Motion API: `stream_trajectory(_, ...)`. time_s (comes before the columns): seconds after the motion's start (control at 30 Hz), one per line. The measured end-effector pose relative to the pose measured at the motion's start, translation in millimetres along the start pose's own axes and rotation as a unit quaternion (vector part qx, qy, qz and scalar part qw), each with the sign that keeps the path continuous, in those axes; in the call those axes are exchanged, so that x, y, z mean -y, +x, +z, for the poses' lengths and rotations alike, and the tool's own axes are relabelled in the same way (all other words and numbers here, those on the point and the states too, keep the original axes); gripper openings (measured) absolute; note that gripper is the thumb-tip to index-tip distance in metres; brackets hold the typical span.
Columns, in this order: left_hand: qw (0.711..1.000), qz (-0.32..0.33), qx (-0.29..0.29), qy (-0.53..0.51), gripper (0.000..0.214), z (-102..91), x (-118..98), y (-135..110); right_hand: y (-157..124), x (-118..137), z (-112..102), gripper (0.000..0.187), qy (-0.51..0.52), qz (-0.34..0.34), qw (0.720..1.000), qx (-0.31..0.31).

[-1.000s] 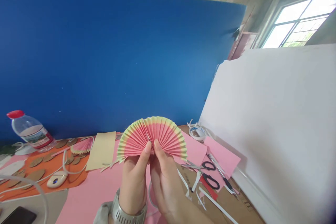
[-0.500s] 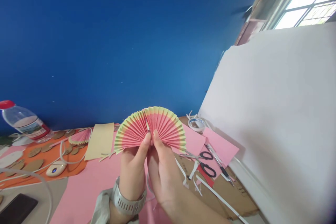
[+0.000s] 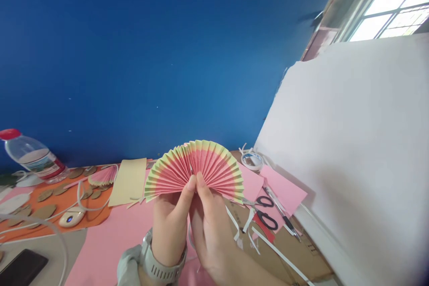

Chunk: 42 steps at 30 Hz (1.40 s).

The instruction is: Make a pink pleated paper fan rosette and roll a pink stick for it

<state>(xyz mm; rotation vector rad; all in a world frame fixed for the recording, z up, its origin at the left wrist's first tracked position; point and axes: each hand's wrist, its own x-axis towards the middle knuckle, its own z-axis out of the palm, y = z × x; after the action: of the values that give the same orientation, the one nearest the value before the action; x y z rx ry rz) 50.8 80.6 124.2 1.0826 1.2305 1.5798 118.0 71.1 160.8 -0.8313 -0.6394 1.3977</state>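
Observation:
A pleated paper fan (image 3: 217,167), pink with a yellow-green rim, is spread into roughly a half circle in front of me. My left hand (image 3: 171,223) pinches its lower middle, thumb on the near face, and wears a grey watch (image 3: 161,266) at the wrist. From the other side my right hand (image 3: 212,228) grips the same base, with both thumbs side by side. The fingers behind the fan are partly hidden. Beneath the hands lies a large pink sheet (image 3: 110,241).
Scissors (image 3: 266,220), a pen (image 3: 283,210), a tape roll (image 3: 252,161) and paper strips (image 3: 281,257) lie at right by a white board (image 3: 355,143). At left are a bottle (image 3: 36,158), a smaller fan (image 3: 103,176), yellow paper (image 3: 128,182) and a phone (image 3: 23,268). A blue wall (image 3: 161,53) stands behind.
The fan has opened a little wider, its right edge swinging outward and down. Both hands keep their grip at its base.

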Motion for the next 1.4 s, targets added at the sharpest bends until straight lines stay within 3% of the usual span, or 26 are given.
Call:
stream_trajectory(0.2, 0.999, -0.021, 0.02, -0.027, 0.03, -3.3, 1, 3, 0, 4, 0, 0.012, 0.018, 0.062, 0.998, -0.006)
stream_trajectory(0.43, 0.995, -0.03, 0.013, -0.091, 0.029, -2.9, 3, 8, 5, 0, -7, 0.012, -0.008, 0.017, 0.999, 0.049)
stream_trajectory(0.63, 0.988, -0.059, -0.006, -0.142, 0.028, -1.4, 0, 13, 12, -9, -6, 0.017, 0.016, 0.024, 0.998, 0.064)
stream_trajectory(0.83, 0.972, -0.086, 0.012, -0.218, 0.02, -2.1, -2, 13, 24, -6, -13, 0.021, 0.073, 0.06, 0.993, 0.077)
stream_trajectory(0.9, 0.968, -0.086, 0.008, -0.237, 0.021, -2.1, -2, 12, 29, -1, -17, 0.018, 0.061, 0.046, 0.993, 0.091)
stream_trajectory(1.0, 0.962, -0.082, 0.005, -0.259, 0.02, -2.3, -1, 12, 38, 9, -24, 0.017, 0.028, -0.009, 0.998, 0.059)
stream_trajectory(1.1, 0.953, -0.088, 0.005, -0.289, 0.018, -3.4, 0, 13, 48, 21, -35, 0.023, -0.055, -0.063, 0.995, 0.054)
stream_trajectory(1.2, 0.939, -0.11, 0.019, -0.326, 0.017, -5.3, -2, 16, 59, 39, -55, 0.025, -0.237, -0.115, 0.963, 0.058)
stream_trajectory(1.3, 0.919, -0.137, 0.042, -0.368, 0.016, -7.2, -5, 18, 64, 58, -78, 0.026, -0.452, -0.15, 0.879, 0.013)
stream_trajectory(1.33, 0.912, -0.146, 0.049, -0.38, 0.017, -7.7, -6, 18, 65, 63, -84, 0.025, -0.49, -0.14, 0.86, 0.018)
stream_trajectory(1.4, 0.9, -0.163, 0.06, -0.4, 0.019, -8.3, -9, 17, 63, 70, -92, 0.019, -0.507, -0.104, 0.853, 0.073)
